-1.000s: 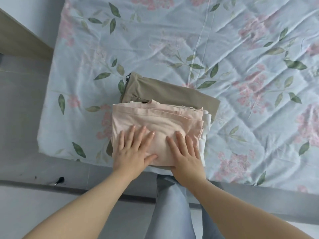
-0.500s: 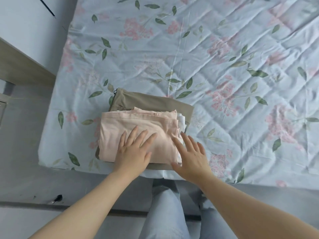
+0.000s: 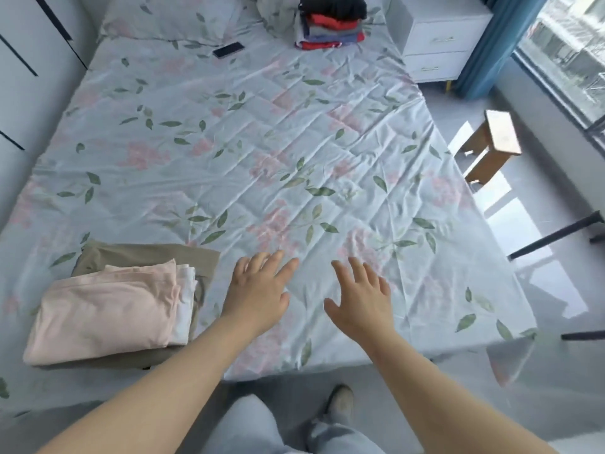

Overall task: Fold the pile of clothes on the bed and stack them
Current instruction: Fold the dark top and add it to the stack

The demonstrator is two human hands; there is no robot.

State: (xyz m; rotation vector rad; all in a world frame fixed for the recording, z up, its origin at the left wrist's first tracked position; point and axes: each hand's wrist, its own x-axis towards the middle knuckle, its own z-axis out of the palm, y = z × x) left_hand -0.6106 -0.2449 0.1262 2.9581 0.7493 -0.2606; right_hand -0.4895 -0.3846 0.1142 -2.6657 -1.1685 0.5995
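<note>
At the near left of the bed (image 3: 294,142) lies a folded stack: pink garment (image 3: 104,309) on top, white garment (image 3: 185,299) showing at its right edge, khaki garment (image 3: 147,253) beneath. A dark phone (image 3: 228,49) lies far off. Just right of the stack, the left hand (image 3: 258,290) is released, fingers spread, holding nothing. A colourful folded pile (image 3: 330,31) sits at the far end. The right hand (image 3: 363,296) is likewise spread and empty; whether either touches the sheet is unclear.

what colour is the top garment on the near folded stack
Pale pink folded garment, clearest in the head view.
</note>
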